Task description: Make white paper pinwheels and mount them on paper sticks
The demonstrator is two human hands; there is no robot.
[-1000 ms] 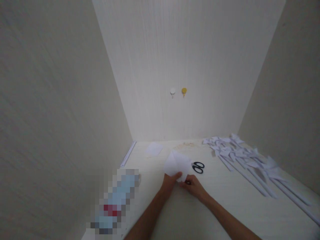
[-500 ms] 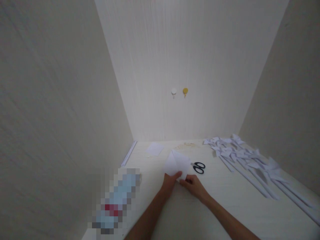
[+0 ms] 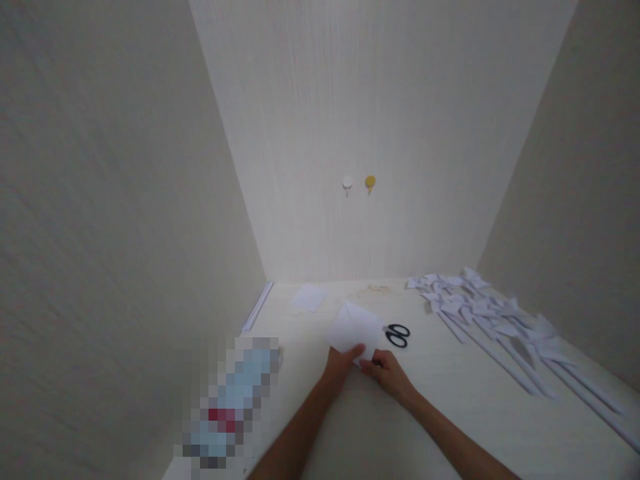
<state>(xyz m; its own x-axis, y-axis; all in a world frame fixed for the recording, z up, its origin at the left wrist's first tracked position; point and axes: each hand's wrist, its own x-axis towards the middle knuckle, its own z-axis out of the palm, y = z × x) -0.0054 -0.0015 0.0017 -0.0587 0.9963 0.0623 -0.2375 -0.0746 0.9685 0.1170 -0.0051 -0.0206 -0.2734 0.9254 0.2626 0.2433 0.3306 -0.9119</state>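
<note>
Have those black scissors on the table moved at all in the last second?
No. The scissors lie in the same spot, just right of the folded paper and below the two wall hooks.

Light: soft, even and fairly bright, strongest on the back wall (image 3: 380, 133).
Shadows: faint ones only, under the forearms on the desk (image 3: 450, 413).
Glare: mild washout on the white paper (image 3: 357, 328).
Focus: slightly soft overall.
Edges: wide-angle stretch, side walls splayed outward.
Obscured: pixelated block (image 3: 227, 403) at lower left.
</note>
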